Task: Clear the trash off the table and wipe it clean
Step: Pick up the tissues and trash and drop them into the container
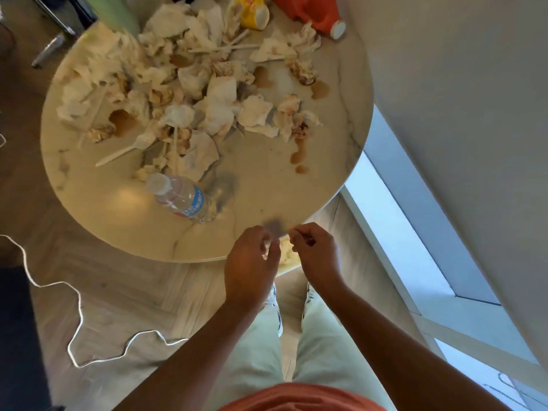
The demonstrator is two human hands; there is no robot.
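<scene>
A round marble table (267, 185) carries a heap of crumpled, stained napkins (219, 96), white plastic cutlery (127, 149) and brown spills (299, 157). A clear water bottle (184, 198) lies on its side near the front. At the table's near edge my left hand (252, 262) and right hand (317, 253) sit close together with curled fingers. They pinch a pale crumpled paper (286, 253) between them, and most of it is hidden by the hands.
A tipped yellow cup (255, 11) and an orange container (311, 13) lie at the far rim. A green cylinder (115, 10) stands far left. A white cable (77, 321) snakes over the wood floor. A wall and window ledge (415, 232) run along the right.
</scene>
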